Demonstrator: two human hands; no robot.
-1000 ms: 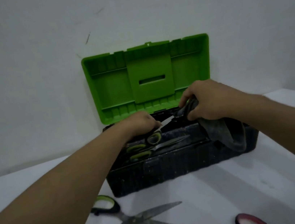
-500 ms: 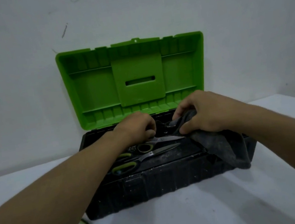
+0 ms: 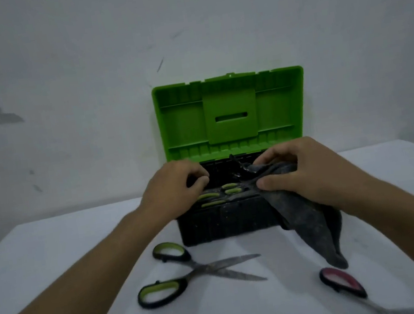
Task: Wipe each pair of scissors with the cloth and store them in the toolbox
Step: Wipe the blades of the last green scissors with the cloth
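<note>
left hand (image 3: 175,187): fingers curled, holding nothing visible | right hand (image 3: 306,169): grips grey cloth (image 3: 315,232) | toolbox (image 3: 226,223) at 12 o'clock | next: green-handled scissors (image 3: 190,271) at 6 o'clock, lift by handles, wipe toward tips

A white tabletop (image 3: 55,258) meets the wall along its far edge. Near that edge stands a black toolbox (image 3: 226,223), green lid up. Closer in lie green-handled scissors (image 3: 195,273), blades spread; by the near right edge, red-handled scissors (image 3: 343,284), partly cut off.
</note>
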